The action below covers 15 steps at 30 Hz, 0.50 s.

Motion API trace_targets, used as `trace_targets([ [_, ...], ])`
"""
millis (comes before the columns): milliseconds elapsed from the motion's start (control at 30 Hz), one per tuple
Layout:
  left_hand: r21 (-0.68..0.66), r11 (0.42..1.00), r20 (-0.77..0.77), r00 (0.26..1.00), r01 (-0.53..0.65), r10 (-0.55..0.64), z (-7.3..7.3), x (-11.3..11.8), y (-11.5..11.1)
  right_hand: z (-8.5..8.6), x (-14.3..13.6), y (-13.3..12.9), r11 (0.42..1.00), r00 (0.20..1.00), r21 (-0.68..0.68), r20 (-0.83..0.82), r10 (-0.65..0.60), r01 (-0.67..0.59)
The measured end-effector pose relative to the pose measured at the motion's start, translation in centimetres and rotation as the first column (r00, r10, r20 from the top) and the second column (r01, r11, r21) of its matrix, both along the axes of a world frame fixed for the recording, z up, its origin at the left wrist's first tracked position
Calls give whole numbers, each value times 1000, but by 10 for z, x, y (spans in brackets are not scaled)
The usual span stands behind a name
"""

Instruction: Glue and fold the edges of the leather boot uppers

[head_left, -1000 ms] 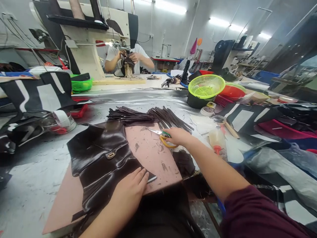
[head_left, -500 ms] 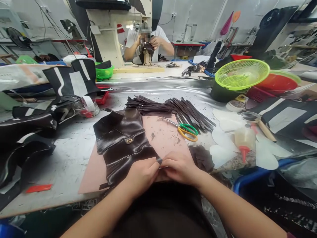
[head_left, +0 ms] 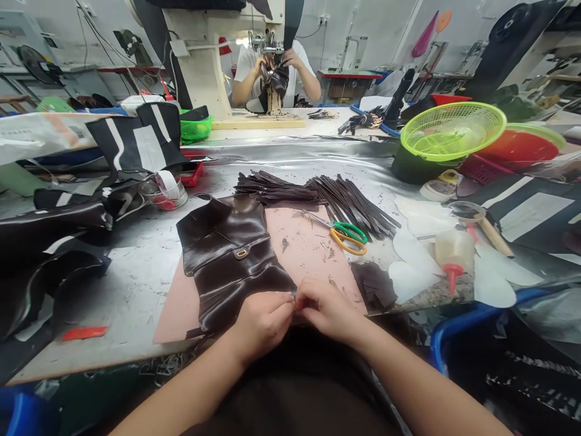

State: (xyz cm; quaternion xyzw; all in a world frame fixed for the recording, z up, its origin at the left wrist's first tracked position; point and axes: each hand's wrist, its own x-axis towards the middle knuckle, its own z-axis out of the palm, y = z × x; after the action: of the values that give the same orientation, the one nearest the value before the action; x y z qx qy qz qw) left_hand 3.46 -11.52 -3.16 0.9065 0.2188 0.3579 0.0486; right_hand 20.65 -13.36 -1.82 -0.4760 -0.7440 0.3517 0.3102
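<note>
A glossy dark brown leather piece [head_left: 231, 257] with a small metal buckle lies on a pink cutting board [head_left: 308, 254]. My left hand [head_left: 263, 321] and my right hand [head_left: 329, 309] meet at the piece's near right corner, fingertips pinched together on its edge. Scissors [head_left: 347, 235] with green and yellow handles lie on the board's far right corner, apart from both hands. A small dark leather scrap [head_left: 374, 284] lies just right of my right hand.
A pile of dark leather strips [head_left: 318, 194] lies behind the board. A glue bottle with red nozzle [head_left: 449, 254], white cut shapes [head_left: 413, 254], a green mesh basket [head_left: 451, 130] and a red bowl [head_left: 526, 148] sit at the right. Black-and-white bag parts [head_left: 136, 142] crowd the left. A person works at a machine opposite.
One second ago my right hand was at the scissors and my left lay flat on the leather. Now the scissors lie alone on the board and both hands pinch the leather's near corner.
</note>
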Motion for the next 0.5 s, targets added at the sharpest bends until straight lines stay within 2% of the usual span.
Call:
trace_targets([
  [133, -9, 1000, 6, 1000, -22, 22, 0, -1, -1, -4, 2, -4, 998, 995, 62, -90, 31, -25],
  [367, -25, 999, 4, 999, -39, 39, 1, -3, -4, -7, -1, -12, 997, 988, 75, -152, -1, 13],
  [433, -41, 998, 3, 999, -52, 52, 1, -5, -4, -7, 6, -15, 1000, 967, 11, -256, -17, 20],
  [500, -44, 997, -18, 998, -61, 61, -1, -7, -5, -5, 19, -22, 990, 904, -143, -424, -58, -3],
])
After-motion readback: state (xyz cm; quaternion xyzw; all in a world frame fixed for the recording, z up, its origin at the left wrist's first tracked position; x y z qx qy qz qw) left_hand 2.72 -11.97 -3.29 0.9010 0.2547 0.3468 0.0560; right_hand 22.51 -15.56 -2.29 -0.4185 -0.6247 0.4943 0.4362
